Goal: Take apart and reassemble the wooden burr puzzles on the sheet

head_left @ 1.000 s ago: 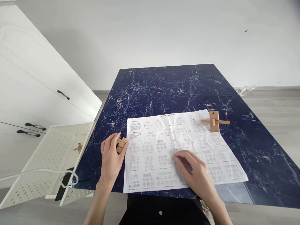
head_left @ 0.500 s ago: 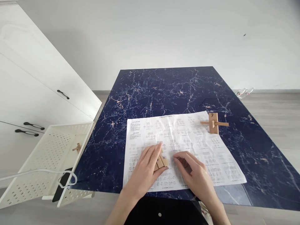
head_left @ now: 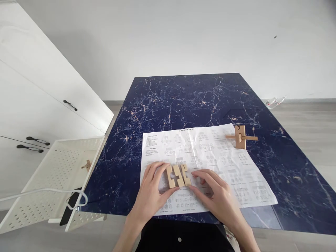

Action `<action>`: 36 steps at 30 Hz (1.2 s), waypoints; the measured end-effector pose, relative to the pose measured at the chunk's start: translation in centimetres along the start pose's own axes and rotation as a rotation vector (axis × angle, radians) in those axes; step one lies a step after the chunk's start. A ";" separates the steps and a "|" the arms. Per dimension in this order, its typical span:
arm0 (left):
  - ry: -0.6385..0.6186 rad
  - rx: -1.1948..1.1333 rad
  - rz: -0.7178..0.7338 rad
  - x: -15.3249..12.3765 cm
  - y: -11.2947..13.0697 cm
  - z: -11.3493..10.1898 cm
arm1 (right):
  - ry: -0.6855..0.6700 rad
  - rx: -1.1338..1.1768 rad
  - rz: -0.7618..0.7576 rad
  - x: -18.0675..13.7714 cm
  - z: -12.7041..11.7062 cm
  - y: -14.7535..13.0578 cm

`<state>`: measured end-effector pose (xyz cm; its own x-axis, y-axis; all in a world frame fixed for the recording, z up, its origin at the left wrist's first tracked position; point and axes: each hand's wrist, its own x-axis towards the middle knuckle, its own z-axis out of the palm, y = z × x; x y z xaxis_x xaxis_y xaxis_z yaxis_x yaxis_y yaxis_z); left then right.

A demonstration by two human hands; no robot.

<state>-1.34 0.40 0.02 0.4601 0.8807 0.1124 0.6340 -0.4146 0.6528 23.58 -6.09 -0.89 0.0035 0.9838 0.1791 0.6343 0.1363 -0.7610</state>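
Note:
Three notched wooden puzzle pieces [head_left: 178, 175] lie side by side on a printed instruction sheet [head_left: 210, 154] near the front of the table. My left hand [head_left: 151, 190] rests on the sheet at their left, fingers stretched out and touching the leftmost piece. My right hand [head_left: 214, 192] lies at their right, fingers loosely curled, fingertips against the rightmost piece. Neither hand grips anything. An assembled wooden cross puzzle [head_left: 240, 137] stands at the sheet's far right corner.
The dark blue marbled table [head_left: 189, 98] stretches away from me. A white perforated basket [head_left: 52, 175] sits at the left with a small wooden puzzle [head_left: 86, 165] inside and a white cable [head_left: 39, 192] over its rim. White cabinets [head_left: 34, 98] stand behind it.
My left hand carried the wooden pieces from the sheet's left edge to its middle and set them down, now spread in a row. My right hand shifted slightly toward them.

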 end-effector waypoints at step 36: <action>-0.030 -1.113 -0.401 0.9 1.0 -2.5 | 0.179 0.029 -0.001 -0.5 0.1 0.0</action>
<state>-1.81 1.36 2.70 0.3750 0.8907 -0.2570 -0.1466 0.3307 0.9323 23.56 -6.54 -1.05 0.1420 0.9478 0.2855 0.6119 0.1427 -0.7780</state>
